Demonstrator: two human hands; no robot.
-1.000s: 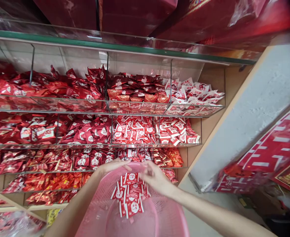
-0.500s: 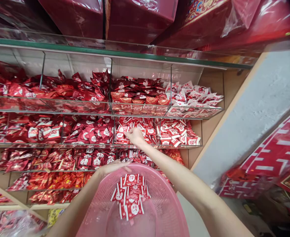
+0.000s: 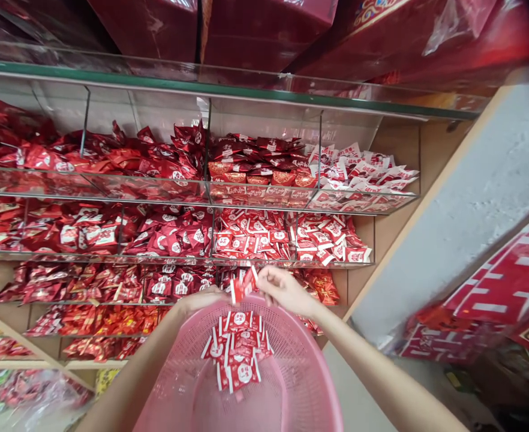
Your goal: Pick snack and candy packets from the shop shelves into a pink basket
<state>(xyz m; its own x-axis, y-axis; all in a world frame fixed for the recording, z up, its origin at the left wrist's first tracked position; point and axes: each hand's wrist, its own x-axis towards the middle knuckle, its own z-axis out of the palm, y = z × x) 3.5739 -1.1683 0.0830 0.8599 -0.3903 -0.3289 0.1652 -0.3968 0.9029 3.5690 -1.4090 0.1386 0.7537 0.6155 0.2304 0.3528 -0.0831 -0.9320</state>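
My right hand (image 3: 285, 291) pinches a small red and white packet (image 3: 243, 285) just above the far rim of a pink plastic basket (image 3: 309, 360). My left hand (image 3: 204, 300) grips the basket's far left rim, its fingertips partly hidden behind the packet and rim. Inside the basket lies a small pile of similar red and white packets (image 3: 244, 371). Beyond it, a glass-fronted compartment (image 3: 251, 234) holds more packets with the same colours.
Glass shelves (image 3: 170, 200) with dividers hold many red packets. Large dark red boxes (image 3: 264, 36) stand on top. A wooden side panel (image 3: 426, 198) and a grey wall (image 3: 430, 240) rise at the right, near red hanging items (image 3: 498, 294).
My right hand has drawn back from the shelf compartment to the basket's rim, bringing a packet with it. My left hand stays on the basket. The view has shifted slightly.
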